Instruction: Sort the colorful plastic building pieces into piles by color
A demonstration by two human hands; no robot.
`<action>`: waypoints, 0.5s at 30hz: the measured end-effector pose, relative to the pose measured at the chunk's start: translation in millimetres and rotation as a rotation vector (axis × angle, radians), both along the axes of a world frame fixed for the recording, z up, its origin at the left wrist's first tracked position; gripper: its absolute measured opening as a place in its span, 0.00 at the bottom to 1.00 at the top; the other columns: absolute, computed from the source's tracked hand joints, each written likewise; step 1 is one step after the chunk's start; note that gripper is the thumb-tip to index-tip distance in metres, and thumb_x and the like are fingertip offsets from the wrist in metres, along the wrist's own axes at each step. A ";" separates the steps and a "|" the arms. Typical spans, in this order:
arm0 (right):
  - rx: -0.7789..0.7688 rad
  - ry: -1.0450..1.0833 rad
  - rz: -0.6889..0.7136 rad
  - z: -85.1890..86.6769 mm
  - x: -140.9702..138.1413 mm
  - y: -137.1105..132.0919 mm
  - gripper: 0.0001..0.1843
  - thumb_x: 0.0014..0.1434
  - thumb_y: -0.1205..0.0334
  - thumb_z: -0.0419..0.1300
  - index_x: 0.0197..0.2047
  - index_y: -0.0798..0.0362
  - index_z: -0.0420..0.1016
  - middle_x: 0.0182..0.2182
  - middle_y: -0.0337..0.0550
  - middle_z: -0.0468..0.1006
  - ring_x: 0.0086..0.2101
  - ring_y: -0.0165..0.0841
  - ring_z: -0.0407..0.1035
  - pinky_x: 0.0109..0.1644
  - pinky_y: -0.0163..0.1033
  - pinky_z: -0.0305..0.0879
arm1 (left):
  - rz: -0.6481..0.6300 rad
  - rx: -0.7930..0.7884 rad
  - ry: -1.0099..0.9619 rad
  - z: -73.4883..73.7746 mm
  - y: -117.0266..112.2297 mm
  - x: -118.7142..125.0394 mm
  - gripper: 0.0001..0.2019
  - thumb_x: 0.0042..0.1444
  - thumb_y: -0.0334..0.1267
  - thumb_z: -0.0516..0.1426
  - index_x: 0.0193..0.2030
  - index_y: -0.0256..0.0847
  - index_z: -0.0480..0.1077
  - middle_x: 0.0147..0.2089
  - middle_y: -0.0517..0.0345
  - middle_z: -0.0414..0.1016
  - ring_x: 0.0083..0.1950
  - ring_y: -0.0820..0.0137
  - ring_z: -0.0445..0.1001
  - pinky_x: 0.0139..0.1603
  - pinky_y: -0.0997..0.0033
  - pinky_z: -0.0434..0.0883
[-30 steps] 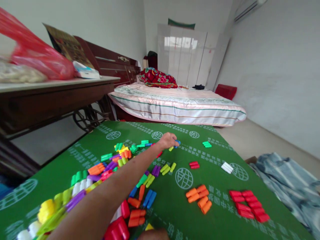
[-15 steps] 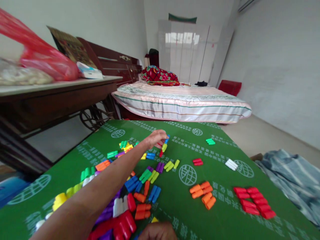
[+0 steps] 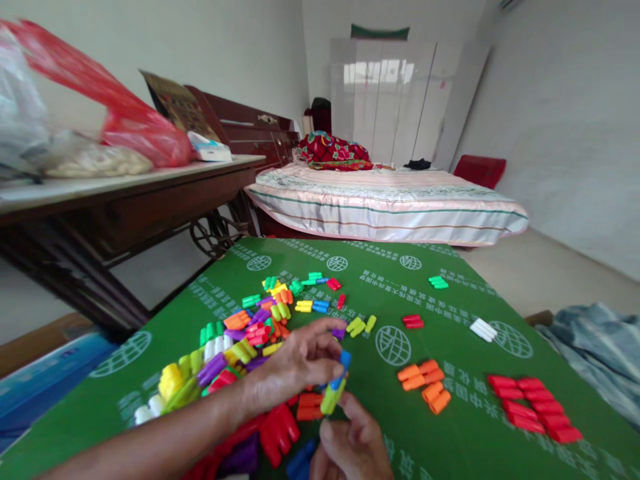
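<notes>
My left hand [image 3: 310, 357] reaches in from the lower left and pinches a blue and lime-green joined plastic building block [image 3: 330, 400] between thumb and fingers. My right hand [image 3: 357, 440], at the bottom middle, has its fingers closed around the lower, lime end of the same piece. Partly hidden below my left hand are orange blocks [image 3: 309, 407] and red blocks [image 3: 280, 433]. A mixed heap of coloured blocks [image 3: 213, 369] spreads to the left of my hands.
The blocks lie on a green printed board [image 3: 370, 427]. On its right are orange blocks [image 3: 423, 375], red blocks [image 3: 537, 407], white blocks [image 3: 483, 329] and green blocks [image 3: 439, 283]. A dark wooden table [image 3: 165, 203] stands left, a bed [image 3: 390, 213] behind.
My left hand has come back from the far side of the board, bringing a blue and lime block to my right hand. My right hand has risen further into view and meets it.
</notes>
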State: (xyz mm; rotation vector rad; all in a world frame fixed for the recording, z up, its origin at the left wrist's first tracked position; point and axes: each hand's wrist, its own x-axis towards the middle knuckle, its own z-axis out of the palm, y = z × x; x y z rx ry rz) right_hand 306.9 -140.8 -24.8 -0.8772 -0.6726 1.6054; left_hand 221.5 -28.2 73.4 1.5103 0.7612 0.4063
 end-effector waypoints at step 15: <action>-0.044 -0.052 0.093 8.9 -4.7 -1.8 0.31 0.39 0.35 0.64 0.31 0.54 0.65 0.12 0.33 0.69 0.11 0.23 0.59 0.16 0.27 0.54 | 0.127 0.166 0.022 -2.3 -1.6 24.5 0.19 0.44 0.40 0.60 0.43 0.38 0.65 0.36 0.57 0.72 0.35 0.71 0.71 0.34 0.72 0.67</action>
